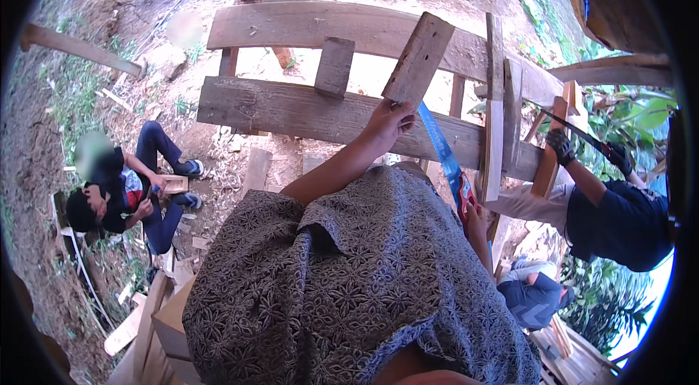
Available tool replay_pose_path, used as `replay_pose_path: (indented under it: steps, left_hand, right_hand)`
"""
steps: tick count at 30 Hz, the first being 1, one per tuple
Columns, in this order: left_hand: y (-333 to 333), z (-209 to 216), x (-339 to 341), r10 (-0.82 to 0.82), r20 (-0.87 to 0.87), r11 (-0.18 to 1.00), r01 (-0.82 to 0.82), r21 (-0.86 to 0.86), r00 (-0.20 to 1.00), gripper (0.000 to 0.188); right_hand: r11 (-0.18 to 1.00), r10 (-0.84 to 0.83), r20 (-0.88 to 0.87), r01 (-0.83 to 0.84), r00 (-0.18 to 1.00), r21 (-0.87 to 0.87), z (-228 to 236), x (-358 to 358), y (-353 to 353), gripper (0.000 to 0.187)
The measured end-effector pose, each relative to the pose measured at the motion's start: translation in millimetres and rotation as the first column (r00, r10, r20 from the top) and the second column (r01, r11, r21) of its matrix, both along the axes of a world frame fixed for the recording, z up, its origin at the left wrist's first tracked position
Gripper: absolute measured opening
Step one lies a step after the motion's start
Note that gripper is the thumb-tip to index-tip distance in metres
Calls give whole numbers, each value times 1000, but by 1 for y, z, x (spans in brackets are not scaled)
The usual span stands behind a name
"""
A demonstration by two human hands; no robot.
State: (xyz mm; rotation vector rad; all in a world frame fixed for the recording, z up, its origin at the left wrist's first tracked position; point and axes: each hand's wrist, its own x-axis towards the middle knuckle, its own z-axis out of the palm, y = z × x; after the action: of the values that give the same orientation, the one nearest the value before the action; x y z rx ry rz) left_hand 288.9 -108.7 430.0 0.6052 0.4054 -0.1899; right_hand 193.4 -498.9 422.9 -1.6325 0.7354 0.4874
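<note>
My left hand (391,124) is closed on the lower end of a short wooden board (420,57). The board is tilted, its top leaning right, above a bench of two long planks. My right hand (475,216) grips the red handle of a hand saw (440,143). Its blue blade points up and away, and the tip comes close to the board's lower end beside my left hand. Whether the teeth touch the wood, I cannot tell. A small wooden block (335,67) rests across the bench planks, left of the held board.
The bench's near plank (269,105) and far plank (291,23) have a gap between them. At the right, a gloved person (611,217) saws a piece of wood. Another person (120,188) sits at the left with a small wooden piece. A third person (530,294) bends at lower right.
</note>
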Motion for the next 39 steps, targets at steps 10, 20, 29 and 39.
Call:
replay_pose_path:
  steps: [10,20,29,39]
  left_hand:
    - [15,-97,-52,-358,-336,485,481,731,871,111]
    - [108,-45,14,46,-189,-437,190,879,981,114]
    - [147,-41,49,123,-448,-366,460,809,885,126]
    - [132,-54,-89,221,-124,187,83,979,967,113]
  right_hand:
    - [974,-157,54,164,986,-155,-11,-56,5,25]
    - [861,73,319,102,945,-499,34,-10,26,31]
    - [767,98,500,256,860,-589,45,3,0,30]
    - [954,-243,321,285,915,-91,33,93,22,43]
